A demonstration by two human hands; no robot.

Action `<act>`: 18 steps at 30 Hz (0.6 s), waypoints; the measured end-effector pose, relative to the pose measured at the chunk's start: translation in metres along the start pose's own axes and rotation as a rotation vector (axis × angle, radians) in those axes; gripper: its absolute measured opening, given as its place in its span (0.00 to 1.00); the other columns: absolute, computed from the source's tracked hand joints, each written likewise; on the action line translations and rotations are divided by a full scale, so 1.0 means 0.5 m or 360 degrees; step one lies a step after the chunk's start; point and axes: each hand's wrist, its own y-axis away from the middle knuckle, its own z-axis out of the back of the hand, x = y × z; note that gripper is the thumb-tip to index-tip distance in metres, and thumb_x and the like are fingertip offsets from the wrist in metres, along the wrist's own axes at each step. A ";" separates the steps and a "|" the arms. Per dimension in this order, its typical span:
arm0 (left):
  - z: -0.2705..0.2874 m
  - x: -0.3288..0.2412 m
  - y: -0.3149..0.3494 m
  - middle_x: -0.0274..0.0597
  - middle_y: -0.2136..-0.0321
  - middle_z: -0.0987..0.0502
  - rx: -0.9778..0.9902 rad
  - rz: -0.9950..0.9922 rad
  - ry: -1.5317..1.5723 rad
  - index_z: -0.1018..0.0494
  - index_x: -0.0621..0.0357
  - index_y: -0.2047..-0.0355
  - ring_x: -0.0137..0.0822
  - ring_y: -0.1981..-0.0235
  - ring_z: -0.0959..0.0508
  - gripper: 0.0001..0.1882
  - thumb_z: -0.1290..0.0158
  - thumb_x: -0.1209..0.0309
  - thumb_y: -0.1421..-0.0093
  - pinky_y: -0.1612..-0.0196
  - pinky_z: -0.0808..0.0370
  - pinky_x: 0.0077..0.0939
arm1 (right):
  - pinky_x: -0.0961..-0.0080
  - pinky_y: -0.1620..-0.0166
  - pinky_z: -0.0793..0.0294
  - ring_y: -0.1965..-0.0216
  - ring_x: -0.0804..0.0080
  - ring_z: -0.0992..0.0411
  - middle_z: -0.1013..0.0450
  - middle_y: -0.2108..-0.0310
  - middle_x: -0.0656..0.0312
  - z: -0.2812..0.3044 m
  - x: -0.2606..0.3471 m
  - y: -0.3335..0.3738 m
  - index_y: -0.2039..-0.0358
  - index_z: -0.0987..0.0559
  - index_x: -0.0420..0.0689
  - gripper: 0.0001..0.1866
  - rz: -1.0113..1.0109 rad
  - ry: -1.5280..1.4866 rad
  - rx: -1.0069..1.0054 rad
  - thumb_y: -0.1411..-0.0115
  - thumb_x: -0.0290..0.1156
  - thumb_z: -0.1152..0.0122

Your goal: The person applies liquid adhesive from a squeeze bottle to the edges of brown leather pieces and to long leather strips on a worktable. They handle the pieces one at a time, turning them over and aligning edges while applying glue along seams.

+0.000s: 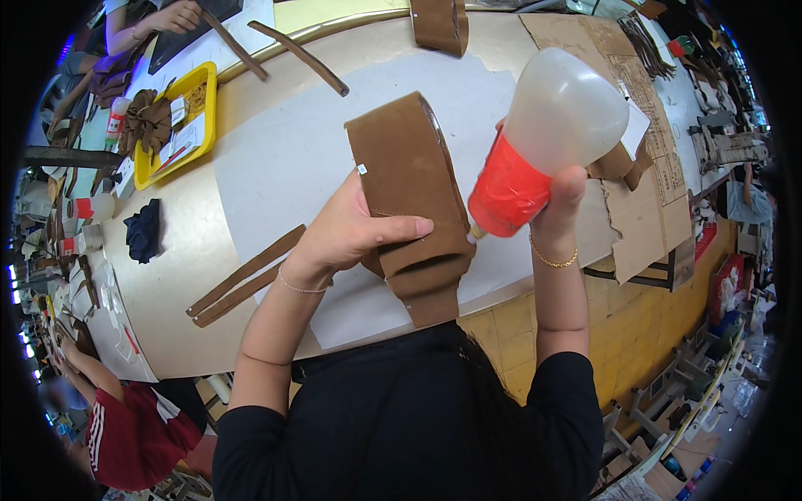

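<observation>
My left hand [359, 221] grips a brown leather-like panel [397, 150], its thumb pressed flat on the face and its other fingers hidden behind. The panel's lower part is folded in several creases. In my right hand [560, 200] is a translucent squeeze bottle [568, 108] wrapped in red tape, tipped upside down. Its narrow nozzle points at the panel's right edge; whether it touches cannot be made out. Two thin brown straps [246, 280], joined or overlapping at one end, lie left of my left wrist.
White paper [284, 142] covers the table's middle. A yellow tray [213, 108] and dark cloth [143, 230] are at left. Brown strips [301, 58] and a curved brown piece [440, 27] lie at the far side, cardboard [647, 200] at right. Co-workers sit at far left and lower left.
</observation>
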 end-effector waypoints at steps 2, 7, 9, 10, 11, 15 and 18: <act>0.003 0.004 0.005 0.40 0.59 0.23 -0.0071 0.0027 0.0042 0.31 0.64 0.52 0.30 0.58 0.24 0.22 0.40 0.75 0.47 0.51 0.28 0.27 | 0.74 0.62 0.21 0.63 0.68 0.26 0.27 0.63 0.53 0.021 -0.004 0.000 0.53 0.33 0.34 0.49 -0.0244 -0.0542 0.0090 0.52 0.73 0.49; 0.025 0.063 -0.011 0.41 0.54 0.26 -0.0181 -0.0025 0.0292 0.33 0.64 0.49 0.30 0.53 0.27 0.22 0.42 0.72 0.43 0.51 0.28 0.25 | 0.75 0.69 0.22 0.71 0.65 0.27 0.28 0.70 0.52 0.050 0.020 -0.052 0.56 0.32 0.33 0.49 -0.0457 -0.1528 0.0434 0.50 0.74 0.53; 0.023 0.079 -0.021 0.42 0.50 0.29 -0.0141 -0.0098 0.0176 0.37 0.63 0.46 0.30 0.50 0.29 0.26 0.41 0.72 0.44 0.49 0.29 0.26 | 0.75 0.70 0.22 0.70 0.66 0.27 0.28 0.69 0.52 0.056 0.019 -0.058 0.56 0.32 0.33 0.48 -0.0439 -0.1387 0.0362 0.51 0.74 0.52; 0.021 0.079 -0.024 0.42 0.50 0.30 -0.0113 -0.0046 0.0099 0.39 0.62 0.45 0.30 0.50 0.29 0.28 0.40 0.74 0.44 0.49 0.29 0.26 | 0.74 0.70 0.22 0.70 0.66 0.27 0.28 0.69 0.52 0.060 0.017 -0.061 0.56 0.32 0.33 0.48 -0.0430 -0.1317 0.0324 0.51 0.74 0.52; 0.020 0.078 -0.026 0.42 0.50 0.30 -0.0085 0.0006 0.0022 0.40 0.62 0.44 0.31 0.50 0.29 0.30 0.40 0.75 0.45 0.48 0.29 0.27 | 0.74 0.68 0.22 0.68 0.66 0.27 0.28 0.68 0.52 0.056 0.011 -0.063 0.55 0.32 0.34 0.47 -0.0351 -0.1086 0.0154 0.50 0.73 0.51; 0.011 0.062 -0.017 0.41 0.50 0.31 -0.0014 0.0113 -0.0052 0.46 0.62 0.42 0.31 0.50 0.29 0.35 0.40 0.79 0.47 0.48 0.29 0.28 | 0.72 0.62 0.21 0.61 0.68 0.26 0.28 0.61 0.54 0.036 -0.023 -0.074 0.50 0.34 0.37 0.43 -0.0068 -0.0382 -0.0143 0.47 0.67 0.47; -0.008 0.038 -0.004 0.42 0.50 0.31 -0.0051 0.0163 0.0060 0.46 0.61 0.41 0.32 0.50 0.29 0.33 0.42 0.78 0.45 0.49 0.28 0.28 | 0.77 0.62 0.29 0.61 0.76 0.31 0.31 0.63 0.63 0.033 -0.030 -0.078 0.53 0.33 0.40 0.34 0.0061 -0.0214 -0.0081 0.43 0.61 0.45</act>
